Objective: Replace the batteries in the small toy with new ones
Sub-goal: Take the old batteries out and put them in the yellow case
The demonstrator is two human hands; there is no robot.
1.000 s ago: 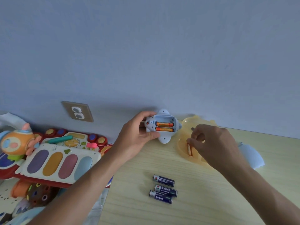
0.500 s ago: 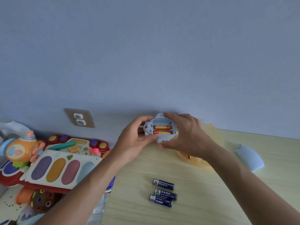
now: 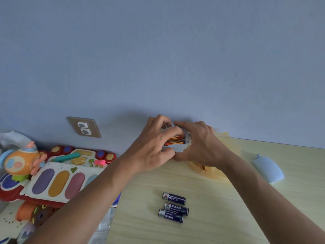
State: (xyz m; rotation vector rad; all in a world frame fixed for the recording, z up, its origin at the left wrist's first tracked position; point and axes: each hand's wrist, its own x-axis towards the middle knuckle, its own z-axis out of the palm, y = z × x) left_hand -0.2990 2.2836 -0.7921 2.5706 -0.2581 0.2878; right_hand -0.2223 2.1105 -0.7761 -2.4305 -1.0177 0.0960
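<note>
Orange batteries (image 3: 173,140) sit in the toy (image 3: 182,145); our left hand (image 3: 153,147) and right hand (image 3: 200,145) grip it, so we pry gently.

This looks like a room in a home, likely a child's play corner. A light wooden table (image 3: 228,217) stands against a plain blue-grey wall (image 3: 158,59) with a brass-framed socket (image 3: 84,127). At the left lies a heap of bright children's toys, among them a toy piano (image 3: 58,180) with big coloured keys and an orange cartoon figure (image 3: 19,162).
</note>
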